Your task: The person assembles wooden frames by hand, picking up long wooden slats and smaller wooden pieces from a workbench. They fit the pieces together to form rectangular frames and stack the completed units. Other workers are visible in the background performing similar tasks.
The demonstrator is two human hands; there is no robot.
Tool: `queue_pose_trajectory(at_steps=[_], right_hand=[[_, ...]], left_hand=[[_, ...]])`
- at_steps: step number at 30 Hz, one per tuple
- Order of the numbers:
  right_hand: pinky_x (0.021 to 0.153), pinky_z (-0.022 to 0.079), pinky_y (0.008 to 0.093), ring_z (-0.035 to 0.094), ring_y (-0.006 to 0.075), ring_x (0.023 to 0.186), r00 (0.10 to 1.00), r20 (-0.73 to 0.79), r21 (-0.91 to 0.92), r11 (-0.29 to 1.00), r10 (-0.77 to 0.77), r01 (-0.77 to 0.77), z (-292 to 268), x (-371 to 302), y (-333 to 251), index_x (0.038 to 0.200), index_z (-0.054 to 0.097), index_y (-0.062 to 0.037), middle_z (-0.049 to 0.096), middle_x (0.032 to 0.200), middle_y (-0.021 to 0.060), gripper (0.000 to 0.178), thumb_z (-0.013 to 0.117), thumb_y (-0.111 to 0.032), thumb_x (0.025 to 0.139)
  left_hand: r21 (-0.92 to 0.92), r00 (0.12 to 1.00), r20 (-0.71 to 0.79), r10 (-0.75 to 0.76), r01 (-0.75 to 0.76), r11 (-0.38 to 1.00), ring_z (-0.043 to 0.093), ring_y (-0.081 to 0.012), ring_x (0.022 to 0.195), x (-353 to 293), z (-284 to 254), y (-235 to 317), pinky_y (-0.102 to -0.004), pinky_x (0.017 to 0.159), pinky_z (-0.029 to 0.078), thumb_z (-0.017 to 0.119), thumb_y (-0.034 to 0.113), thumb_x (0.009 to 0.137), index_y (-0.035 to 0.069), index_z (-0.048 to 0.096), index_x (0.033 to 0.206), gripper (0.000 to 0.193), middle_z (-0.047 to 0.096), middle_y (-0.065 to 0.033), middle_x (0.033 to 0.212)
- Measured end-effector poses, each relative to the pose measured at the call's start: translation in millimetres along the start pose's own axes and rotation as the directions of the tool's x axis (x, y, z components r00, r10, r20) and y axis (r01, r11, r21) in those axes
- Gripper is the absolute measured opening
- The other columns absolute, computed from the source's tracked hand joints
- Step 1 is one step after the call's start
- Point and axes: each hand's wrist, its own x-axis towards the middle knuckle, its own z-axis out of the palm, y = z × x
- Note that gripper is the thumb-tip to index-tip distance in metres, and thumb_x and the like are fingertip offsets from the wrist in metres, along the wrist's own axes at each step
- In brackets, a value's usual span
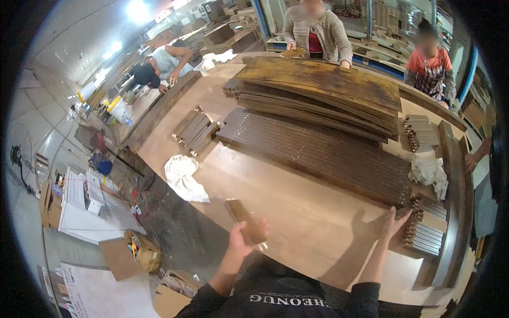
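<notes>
My left hand [244,237] is closed round a short dark-brown wooden board [238,211] with pale pegs at its near end, held above the table's front edge. My right hand [391,224] reaches out at the right with its fingers apart, nothing visible in them. Its fingertips are beside a stack of short pegged boards [428,237]; whether they touch it I cannot tell. Just beyond that hand lies a wide row of long dark slats [318,153]. Behind the row rises a tall pile of brown panels [323,79].
White cloths lie at the left [183,175] and right of the light-brown table [265,185]. Another bundle of short boards [195,130] sits at the left, and long beams [450,212] line the right edge. Other people [318,32] stand or bend around the table.
</notes>
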Motion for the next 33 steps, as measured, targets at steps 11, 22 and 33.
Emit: queue_pose_trajectory(at_steps=[11, 22, 33], right_hand=[[0.108, 0.023, 0.0418, 0.023, 0.0264, 0.135, 0.975, 0.221, -0.191, 0.981, 0.017, 0.026, -20, 13, 28, 0.142, 0.028, -0.0137, 0.026, 0.146, 0.0115, 0.068, 0.060, -0.037, 0.086], [0.089, 0.042, 0.0359, 0.052, 0.0238, 0.104, 0.980, 0.155, -0.190, 0.977, 0.127, -0.097, -13, -72, -40, 0.124, 0.047, -0.0081, 0.055, 0.114, 0.0102, 0.050, 0.064, -0.030, 0.083], [0.096, 0.040, 0.0382, 0.044, 0.0286, 0.116, 0.721, -0.683, -0.002, 0.986, 0.119, -0.165, -77, -57, 4, 0.136, 0.026, -0.0035, 0.030, 0.133, 0.0150, 0.085, 0.076, -0.031, 0.072]], left_hand=[[0.765, 0.620, 0.166, 0.767, 0.410, -0.497, 0.039, -0.0350, 0.121, 110, -75, 188, -0.0464, 0.098, 0.032, 0.066, 0.035, 0.076, 0.007, 0.032, 0.136, 0.074, 0.040, -0.0215, 0.132], [0.584, 0.603, 0.786, 0.136, -0.652, -0.483, 0.046, -0.0336, 0.114, 214, 114, 141, -0.0435, 0.097, 0.036, 0.067, 0.028, 0.077, 0.006, 0.051, 0.122, 0.052, 0.050, -0.0149, 0.123], [0.217, 0.601, 0.697, -0.392, -0.698, -0.683, 0.060, -0.0311, 0.079, 185, 127, -46, -0.0429, 0.075, 0.044, 0.073, 0.031, 0.068, 0.006, 0.056, 0.083, 0.034, 0.061, -0.0100, 0.081]])
